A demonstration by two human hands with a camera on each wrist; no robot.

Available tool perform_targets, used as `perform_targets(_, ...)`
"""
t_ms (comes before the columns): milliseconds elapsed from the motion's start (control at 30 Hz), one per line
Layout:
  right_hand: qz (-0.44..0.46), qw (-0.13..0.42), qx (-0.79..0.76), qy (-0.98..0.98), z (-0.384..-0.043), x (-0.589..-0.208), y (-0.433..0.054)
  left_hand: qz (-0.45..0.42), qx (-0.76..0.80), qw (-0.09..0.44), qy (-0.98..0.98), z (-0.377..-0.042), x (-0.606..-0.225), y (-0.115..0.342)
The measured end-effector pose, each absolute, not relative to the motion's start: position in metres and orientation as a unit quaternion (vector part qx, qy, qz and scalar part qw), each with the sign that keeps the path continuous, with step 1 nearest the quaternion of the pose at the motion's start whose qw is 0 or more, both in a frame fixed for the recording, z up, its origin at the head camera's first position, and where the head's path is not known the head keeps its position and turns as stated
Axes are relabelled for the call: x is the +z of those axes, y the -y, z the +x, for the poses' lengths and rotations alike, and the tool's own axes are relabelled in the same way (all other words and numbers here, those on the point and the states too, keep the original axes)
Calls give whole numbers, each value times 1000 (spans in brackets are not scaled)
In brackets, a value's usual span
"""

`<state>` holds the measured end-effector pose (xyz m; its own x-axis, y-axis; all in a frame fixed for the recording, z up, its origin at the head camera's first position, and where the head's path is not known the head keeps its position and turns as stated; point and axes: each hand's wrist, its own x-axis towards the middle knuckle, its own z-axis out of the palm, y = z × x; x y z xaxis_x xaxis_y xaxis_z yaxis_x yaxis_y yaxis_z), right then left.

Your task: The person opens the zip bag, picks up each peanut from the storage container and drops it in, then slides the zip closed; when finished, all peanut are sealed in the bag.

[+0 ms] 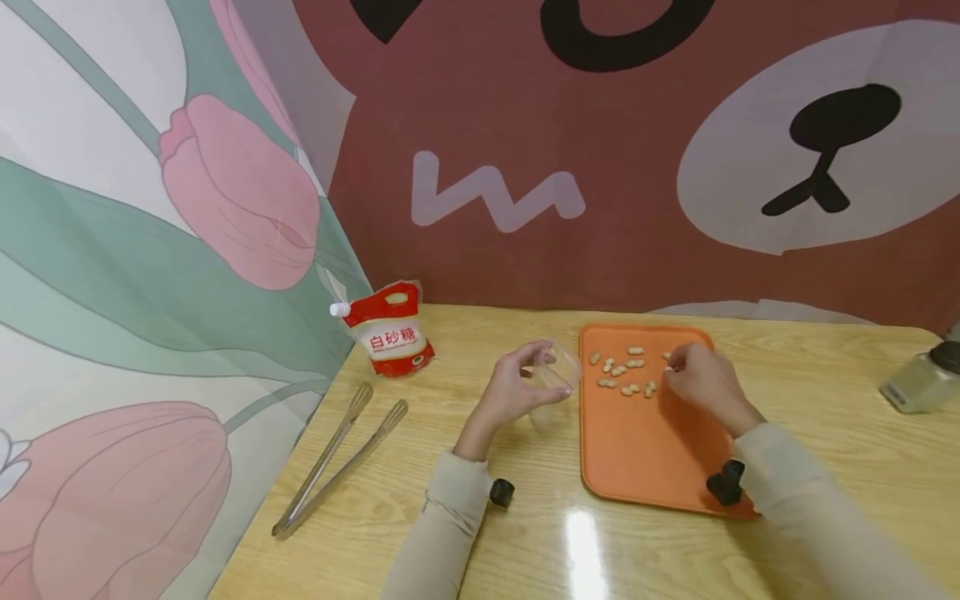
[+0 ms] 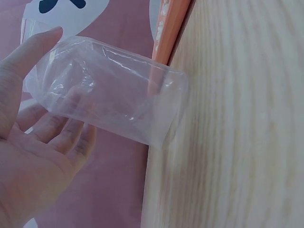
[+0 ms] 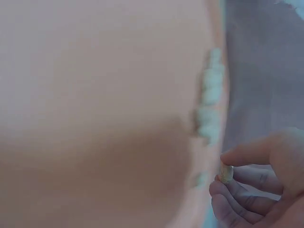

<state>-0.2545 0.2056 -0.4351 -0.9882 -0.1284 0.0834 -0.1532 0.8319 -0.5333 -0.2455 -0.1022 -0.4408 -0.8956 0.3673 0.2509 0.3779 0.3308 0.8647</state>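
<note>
My left hand [image 1: 512, 390] holds a clear plastic container [image 2: 118, 92] with thumb and fingers curved around its sides. It is tilted just left of an orange tray [image 1: 630, 454]. Several peanuts in the shell [image 1: 628, 390] lie scattered over the far half of that tray. Above the tray's far right part, my right hand [image 1: 707, 382] pinches one peanut [image 3: 226, 173] between thumb and fingertips, as the right wrist view shows.
At the back left stands a red and white bag of sugar [image 1: 393, 337] with a white cap. Metal tongs [image 1: 330, 467] lie spread on the wooden table [image 1: 517, 558] in front of it. A dark-lidded jar [image 1: 921, 382] is at the far right. A printed cloth backdrop rises behind.
</note>
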Motion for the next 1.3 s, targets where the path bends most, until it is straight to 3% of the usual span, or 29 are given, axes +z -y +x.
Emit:
perform_targets(433, 176, 63, 307, 933, -243, -358, -120, -221, -536, 8, 815, -249, -444, 102)
perform_targets(700, 239, 71, 320, 914, -240, -359, -91, -236, -528, 18, 816, -248, -443, 100)
perform_targets(1300, 255, 45, 318, 912, -239, -365, -79, -237, -526, 8, 817, -247, -444, 102)
